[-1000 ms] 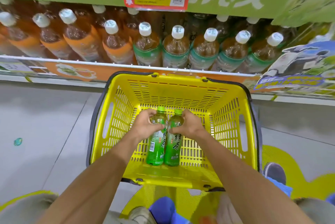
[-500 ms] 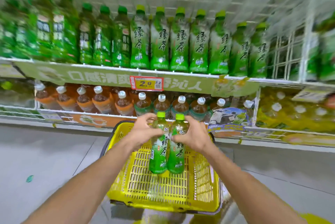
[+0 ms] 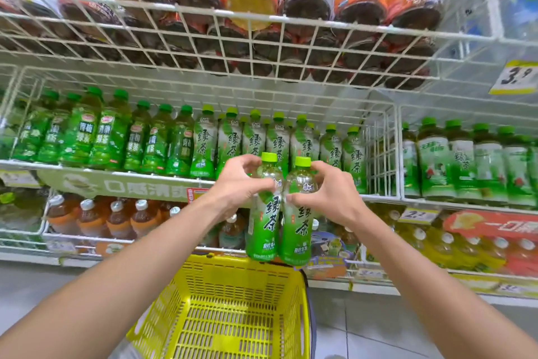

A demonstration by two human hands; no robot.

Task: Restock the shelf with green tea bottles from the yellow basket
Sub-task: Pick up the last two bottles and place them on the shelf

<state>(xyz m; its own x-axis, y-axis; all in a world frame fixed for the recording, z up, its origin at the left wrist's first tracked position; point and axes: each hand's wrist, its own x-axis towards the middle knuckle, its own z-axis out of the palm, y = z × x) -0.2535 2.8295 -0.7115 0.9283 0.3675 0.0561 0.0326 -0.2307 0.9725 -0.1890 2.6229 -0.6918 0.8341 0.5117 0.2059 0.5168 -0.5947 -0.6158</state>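
Two green tea bottles with lime caps are held upright side by side in front of the shelf. My left hand (image 3: pixel 241 184) grips the shoulder of the left bottle (image 3: pixel 263 227). My right hand (image 3: pixel 326 195) grips the shoulder of the right bottle (image 3: pixel 297 230). Both bottles hang above the far rim of the yellow basket (image 3: pixel 233 315), which shows no bottles inside. Behind them, a row of matching green tea bottles (image 3: pixel 253 140) stands on the white wire shelf (image 3: pixel 122 174).
Darker green bottles (image 3: pixel 107 134) fill the shelf's left part. A wire divider (image 3: pixel 381 155) separates more green bottles (image 3: pixel 463 160) on the right. Brown tea bottles (image 3: pixel 116 219) sit one level lower. A wire rack of orange-labelled bottles (image 3: pixel 247 9) hangs overhead.
Both hands lifted the two bottles out of the basket and up to the level of the green tea shelf. My view tilted upward from the basket to the shelves.
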